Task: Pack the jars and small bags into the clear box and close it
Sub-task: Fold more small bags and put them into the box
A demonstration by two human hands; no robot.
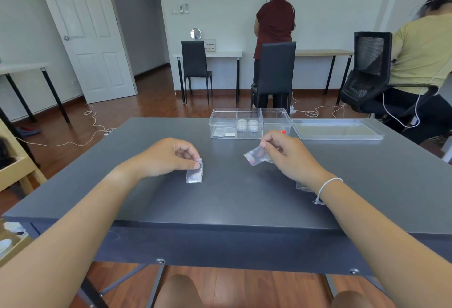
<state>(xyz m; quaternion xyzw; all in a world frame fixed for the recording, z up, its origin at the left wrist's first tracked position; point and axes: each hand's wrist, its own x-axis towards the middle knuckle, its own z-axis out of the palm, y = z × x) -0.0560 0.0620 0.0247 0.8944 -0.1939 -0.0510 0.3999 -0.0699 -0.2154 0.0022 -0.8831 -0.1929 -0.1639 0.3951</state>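
Note:
The clear box point(249, 136) stands open at the far middle of the dark table point(220, 200), split into compartments. Two small white jars point(247, 125) sit in its middle compartment and small bags point(223, 132) lie in its left one. The box's clear lid point(337, 129) lies flat to its right. My left hand point(166, 156) pinches the top of a small clear bag point(194, 175) that rests on the table. My right hand point(288, 153) holds another small shiny bag point(256, 157) lifted just above the table. A further small bag point(302, 186) peeks out beside my right wrist.
Two people work at desks against the far wall and at the right. Black chairs point(274, 72) stand beyond the table. White cables point(93, 121) trail over the wooden floor. A wooden shelf point(14, 173) is at my left.

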